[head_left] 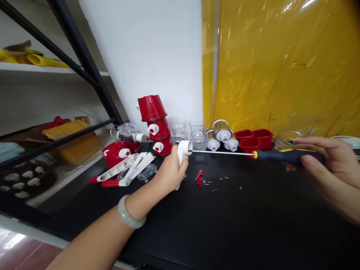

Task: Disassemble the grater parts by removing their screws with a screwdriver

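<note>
My left hand (170,170) is closed around a white plastic part (183,148) with a round open end, held above the black table. In my right hand (336,167) is a screwdriver (277,156) with a dark blue and yellow handle, gripped between thumb and fingers. Its long shaft lies level, and the tip reaches the round opening of the white part. Whether the tip sits on a screw inside is hidden. Below the shaft, small red pieces (199,178) and several loose screws (206,183) lie on the tabletop.
White handles with red grips (118,174) lie at the left beside a red housing (114,153). Behind stand stacked red bases (152,108), clear cups (198,131), grater drums (222,131) and red trays (261,139). A black-framed shelf (81,60) borders the left.
</note>
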Demonstrator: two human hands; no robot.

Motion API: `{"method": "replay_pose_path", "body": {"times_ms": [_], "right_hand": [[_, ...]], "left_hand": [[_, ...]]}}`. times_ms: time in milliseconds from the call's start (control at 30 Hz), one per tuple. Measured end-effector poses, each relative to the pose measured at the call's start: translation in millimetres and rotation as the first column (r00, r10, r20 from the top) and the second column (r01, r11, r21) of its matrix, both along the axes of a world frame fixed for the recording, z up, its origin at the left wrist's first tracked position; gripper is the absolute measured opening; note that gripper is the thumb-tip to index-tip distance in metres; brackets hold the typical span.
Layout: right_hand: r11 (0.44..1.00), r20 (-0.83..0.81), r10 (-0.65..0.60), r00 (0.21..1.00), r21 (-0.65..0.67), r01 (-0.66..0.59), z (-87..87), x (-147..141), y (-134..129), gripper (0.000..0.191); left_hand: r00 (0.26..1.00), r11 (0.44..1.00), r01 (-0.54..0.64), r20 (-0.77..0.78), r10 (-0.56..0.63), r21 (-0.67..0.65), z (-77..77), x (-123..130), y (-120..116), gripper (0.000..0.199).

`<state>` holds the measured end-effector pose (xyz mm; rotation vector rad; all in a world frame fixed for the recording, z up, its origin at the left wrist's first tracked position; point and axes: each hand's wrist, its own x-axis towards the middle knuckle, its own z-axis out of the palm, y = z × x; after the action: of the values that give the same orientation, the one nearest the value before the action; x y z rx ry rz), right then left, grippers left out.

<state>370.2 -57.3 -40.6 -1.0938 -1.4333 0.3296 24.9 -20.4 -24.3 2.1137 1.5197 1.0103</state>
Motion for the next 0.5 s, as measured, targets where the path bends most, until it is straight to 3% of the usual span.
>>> {"method": "replay_pose_path", "body": {"times_ms": [67,167,267,333,433,500], "right_hand": [[0.994,-0.161,0.101,0.982,-0.016,-0.105,5.1,-2.3,-3.3,0.056],[0.965,-0.425,0.147,0.893,-0.136,-0.223,15.4,-9.8,-6.9,0.079],[0.943,-0.503,0.134,0.854,-0.200,-0.265,20.7,-15.9,-6.0,0.063],[0.939,-0.427,0.139,0.893,-0.229,-0.256,20.4,-16.2,-3.7,0.055],[0.926,-0.121,0.175,0.977,-0.318,-0.206,20.2,-14.3,-1.7,0.059],[0.929,0.037,0.168,0.985,-0.341,-0.145,22.2,-14.6,-1.9,0.060]], "left_hand": [[1.000,1.000,0.002,0.023,-0.002,-0.004,-1.8,-0.7,1.1,0.015],[0.999,1.000,0.001,0.037,-0.001,0.000,-3.7,-0.6,1.4,0.017],[1.000,1.000,-0.004,0.020,0.004,0.000,-3.7,0.4,0.6,0.017],[1.000,1.000,-0.010,0.009,0.009,0.006,-3.0,0.2,0.8,0.017],[1.000,0.999,-0.029,-0.004,0.029,0.019,-1.8,-1.5,2.7,0.016],[0.999,0.999,-0.045,-0.024,0.046,0.029,-1.1,-3.0,4.5,0.016]]}}
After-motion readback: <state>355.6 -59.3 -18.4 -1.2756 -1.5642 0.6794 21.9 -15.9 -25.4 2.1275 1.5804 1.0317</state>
